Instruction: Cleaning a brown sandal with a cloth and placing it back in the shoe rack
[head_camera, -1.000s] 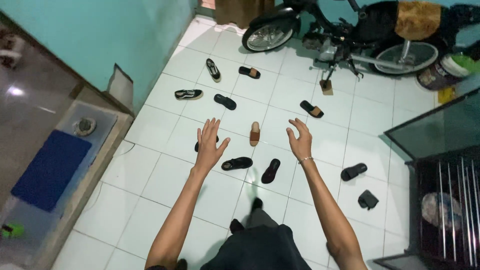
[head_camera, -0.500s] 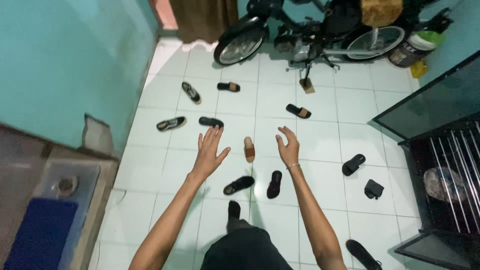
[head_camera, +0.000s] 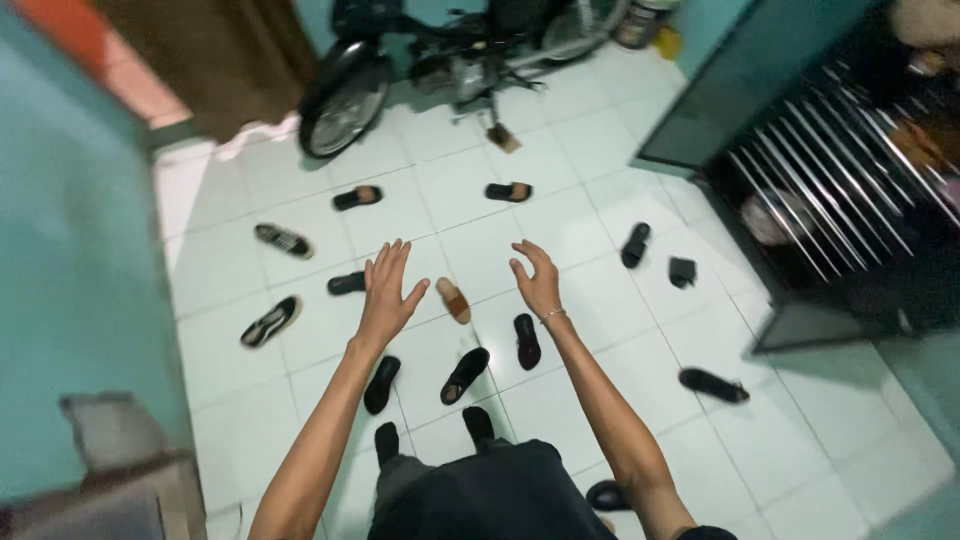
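Tan slide sandal (head_camera: 453, 299) lying on white tiled floor (head_camera: 600, 280) between both outstretched hands. Left hand (head_camera: 386, 297) spread open, gripping nothing; right hand (head_camera: 538, 281) loosely curled, also empty. Standing among scattered footwear: black shoe (head_camera: 466, 374) and dark flip-flop (head_camera: 526, 340) just ahead of feet. Risking, probably, treading on either while stepping forward, or grabbing mismatched pairs.

Both arms out fwd; left hand (head_camera: 385, 298) & right hand (head_camera: 538, 286) open, empty.
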